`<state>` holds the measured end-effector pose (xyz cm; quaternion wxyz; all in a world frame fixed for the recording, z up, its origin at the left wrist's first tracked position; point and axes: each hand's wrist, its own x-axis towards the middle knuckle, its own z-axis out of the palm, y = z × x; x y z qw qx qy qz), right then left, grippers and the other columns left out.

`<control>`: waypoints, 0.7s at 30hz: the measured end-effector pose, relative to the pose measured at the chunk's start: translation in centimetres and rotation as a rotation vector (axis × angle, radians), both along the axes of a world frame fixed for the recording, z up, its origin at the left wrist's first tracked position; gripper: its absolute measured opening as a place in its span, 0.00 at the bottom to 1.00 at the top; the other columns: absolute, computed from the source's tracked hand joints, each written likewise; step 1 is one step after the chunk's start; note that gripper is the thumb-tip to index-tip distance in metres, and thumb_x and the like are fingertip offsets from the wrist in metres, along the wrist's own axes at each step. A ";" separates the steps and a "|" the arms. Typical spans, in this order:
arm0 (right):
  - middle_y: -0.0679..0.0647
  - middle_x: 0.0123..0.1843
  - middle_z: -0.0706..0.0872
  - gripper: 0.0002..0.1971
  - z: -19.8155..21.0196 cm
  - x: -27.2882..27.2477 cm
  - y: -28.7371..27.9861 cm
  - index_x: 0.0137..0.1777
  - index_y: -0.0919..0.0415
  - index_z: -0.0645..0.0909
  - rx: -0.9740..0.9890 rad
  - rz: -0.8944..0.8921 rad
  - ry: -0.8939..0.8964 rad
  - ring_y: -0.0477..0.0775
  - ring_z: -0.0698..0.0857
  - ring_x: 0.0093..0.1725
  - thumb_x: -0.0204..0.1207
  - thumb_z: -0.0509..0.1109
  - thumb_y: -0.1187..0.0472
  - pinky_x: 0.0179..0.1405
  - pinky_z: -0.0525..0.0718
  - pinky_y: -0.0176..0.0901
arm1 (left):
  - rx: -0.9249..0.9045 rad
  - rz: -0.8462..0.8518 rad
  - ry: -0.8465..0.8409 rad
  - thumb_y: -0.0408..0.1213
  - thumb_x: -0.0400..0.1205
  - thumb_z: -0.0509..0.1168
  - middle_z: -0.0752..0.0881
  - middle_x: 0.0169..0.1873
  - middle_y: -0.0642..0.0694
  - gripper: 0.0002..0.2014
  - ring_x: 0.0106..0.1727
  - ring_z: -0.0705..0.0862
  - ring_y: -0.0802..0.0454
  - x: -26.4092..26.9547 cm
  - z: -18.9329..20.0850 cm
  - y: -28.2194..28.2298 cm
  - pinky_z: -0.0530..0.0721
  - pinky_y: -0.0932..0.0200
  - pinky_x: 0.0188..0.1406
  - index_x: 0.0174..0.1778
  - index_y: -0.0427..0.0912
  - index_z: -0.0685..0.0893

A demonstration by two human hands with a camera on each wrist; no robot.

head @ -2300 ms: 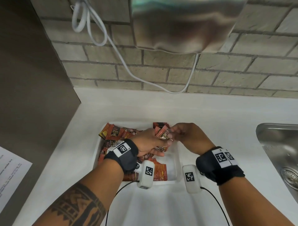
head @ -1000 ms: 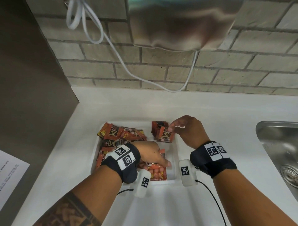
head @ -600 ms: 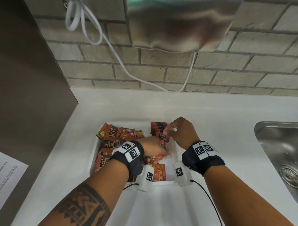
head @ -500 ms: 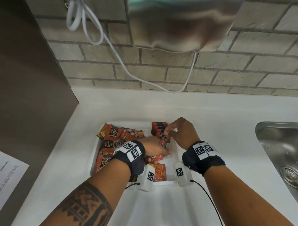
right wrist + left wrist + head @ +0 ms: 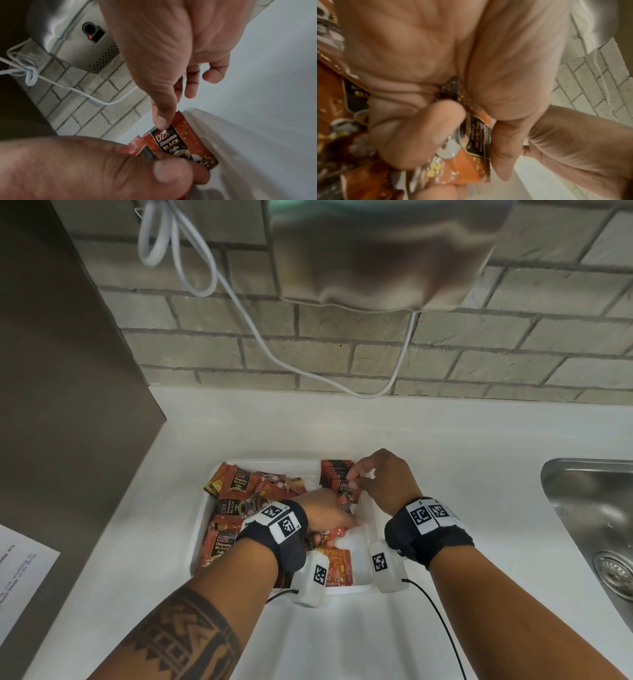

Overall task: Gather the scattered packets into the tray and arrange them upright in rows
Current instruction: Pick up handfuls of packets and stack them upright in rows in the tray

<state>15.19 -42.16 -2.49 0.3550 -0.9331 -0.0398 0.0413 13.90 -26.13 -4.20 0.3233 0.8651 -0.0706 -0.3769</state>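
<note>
I see my right hand (image 5: 383, 481) pinching the front packet (image 5: 346, 487) of the upright row in the tray (image 5: 363, 537), my left hand (image 5: 329, 510) seemingly gripping another; a careless push can topple the row.

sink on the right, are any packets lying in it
No. In the head view the sink shows only bare steel and its drain, while the packets all lie inside the white tray.
</note>
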 end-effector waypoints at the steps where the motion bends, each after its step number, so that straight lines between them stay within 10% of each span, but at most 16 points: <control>1: 0.38 0.41 0.80 0.03 0.0 0.0 0.0 0.44 0.57 0.92 0.010 -0.003 0.006 0.35 0.79 0.39 0.74 0.78 0.65 0.35 0.72 0.21 | -0.019 0.011 0.020 0.53 0.85 0.68 0.86 0.29 0.46 0.18 0.17 0.76 0.57 0.0 0.0 0.0 0.75 0.65 0.20 0.49 0.38 0.86; 15: 0.47 0.51 0.84 0.06 -0.5 -0.1 -0.4 0.41 0.49 0.90 0.068 -0.039 0.013 0.36 0.79 0.46 0.72 0.80 0.62 0.40 0.72 0.27 | -0.090 0.072 0.142 0.48 0.85 0.70 0.88 0.37 0.44 0.18 0.28 0.85 0.52 -0.6 0.7 -0.3 0.80 0.64 0.21 0.55 0.33 0.86; 21: 0.42 0.45 0.86 0.02 1.1 -1.5 -1.3 0.42 0.43 0.89 0.101 -0.058 -0.062 0.38 0.81 0.42 0.75 0.78 0.51 0.38 0.72 0.28 | -0.387 0.248 0.286 0.28 0.83 0.71 0.90 0.56 0.37 0.11 0.52 0.92 0.40 -0.7 0.7 0.8 0.91 0.48 0.57 0.61 0.32 0.86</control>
